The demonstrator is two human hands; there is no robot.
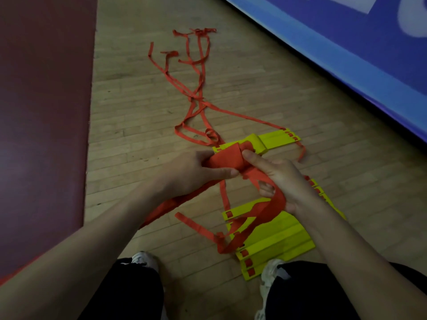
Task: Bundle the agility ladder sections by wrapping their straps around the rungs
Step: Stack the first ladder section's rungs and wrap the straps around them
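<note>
Above the floor I hold a rung bundle [227, 159] covered in wound orange strap. My left hand [196, 172] grips its left end, thumb lying along the underside. My right hand [280, 179] pinches the bundle's right end with the thumb while a wide loop of orange strap [265, 209] runs around its fingers. Behind the hands lies a stack of yellow rungs [275, 140]. A second fanned stack of yellow rungs [272, 241] lies below my right hand. Loose orange straps [196, 88] trail away across the floor.
The wooden floor [129, 116] is bounded by a dark red mat [44, 100] on the left and a blue padded mat [346, 54] at the upper right. My two shoes [144, 259] and dark trouser legs sit at the bottom edge.
</note>
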